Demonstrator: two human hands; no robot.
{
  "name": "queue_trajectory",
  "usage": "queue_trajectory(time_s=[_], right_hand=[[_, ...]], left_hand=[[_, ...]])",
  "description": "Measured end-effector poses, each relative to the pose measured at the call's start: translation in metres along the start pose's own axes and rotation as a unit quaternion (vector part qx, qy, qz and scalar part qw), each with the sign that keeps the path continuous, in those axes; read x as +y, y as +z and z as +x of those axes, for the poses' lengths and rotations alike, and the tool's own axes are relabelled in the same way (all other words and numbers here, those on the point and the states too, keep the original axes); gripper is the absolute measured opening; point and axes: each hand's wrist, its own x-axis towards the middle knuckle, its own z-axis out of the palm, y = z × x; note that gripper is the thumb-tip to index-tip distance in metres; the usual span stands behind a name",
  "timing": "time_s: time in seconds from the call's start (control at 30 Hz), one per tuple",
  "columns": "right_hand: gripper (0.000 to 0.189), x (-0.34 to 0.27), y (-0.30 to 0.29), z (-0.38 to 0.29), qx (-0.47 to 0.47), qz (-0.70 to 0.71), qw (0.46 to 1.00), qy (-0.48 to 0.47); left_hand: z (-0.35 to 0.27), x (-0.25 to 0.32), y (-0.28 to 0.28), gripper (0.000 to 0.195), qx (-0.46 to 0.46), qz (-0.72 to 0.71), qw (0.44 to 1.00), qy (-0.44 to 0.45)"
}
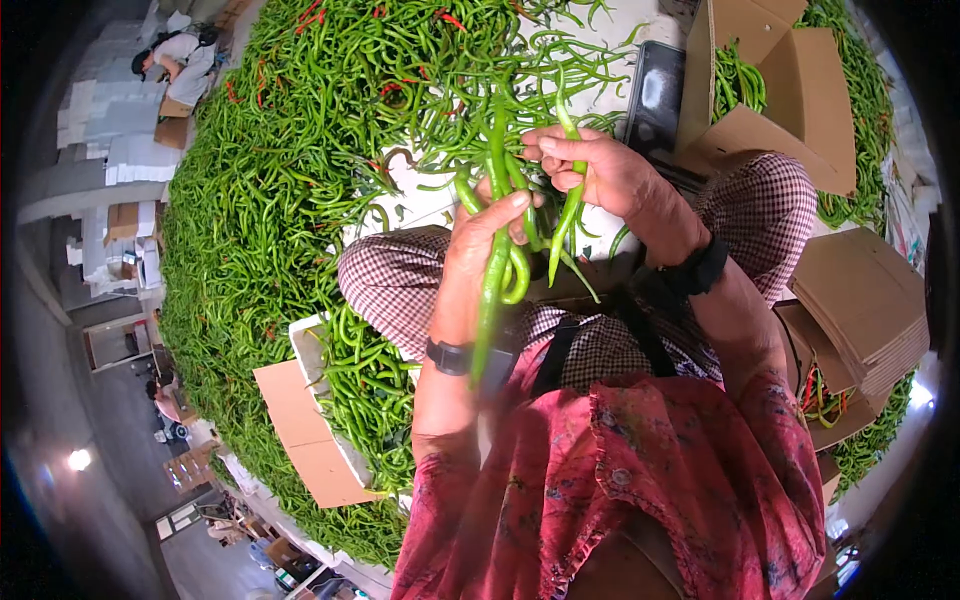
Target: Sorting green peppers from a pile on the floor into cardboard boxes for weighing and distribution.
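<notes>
Several long green chili peppers [492, 277] hang lengthwise in my left hand [491, 217], its thumb laid across them. My right hand [592, 169] is just beside it and grips another green chili pepper [568, 199] between thumb and fingers, with its tip pointing down. More thin peppers dangle below and between the two hands; which hand holds them I cannot tell. Loose green peppers [465, 112] lie on a white surface just beyond my fingers and merge into a large heap [262, 195] with a few red ones.
A white foam box [311, 360] of green peppers stands by my left knee, cardboard beside it. To the right are a black tray [654, 97], an open carton [825, 97] holding peppers, stacked flat cardboard [862, 300] and a carton with mixed peppers [847, 424]. Another person [180, 64] crouches far left.
</notes>
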Motion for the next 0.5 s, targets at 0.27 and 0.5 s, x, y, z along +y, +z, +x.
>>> queue_trajectory(time_s=[0.27, 0.5], right_hand=[[0.017, 0.009, -0.003, 0.005, -0.032, -0.024, 0.999, -0.002], [0.016, 0.012, 0.018, -0.003, 0.006, -0.060, 0.997, -0.039]], left_hand=[[0.000, -0.005, 0.013, 0.027, 0.010, 0.028, 1.000, -0.003], [0.001, -0.005, 0.025, 0.025, 0.060, 0.067, 0.995, -0.032]])
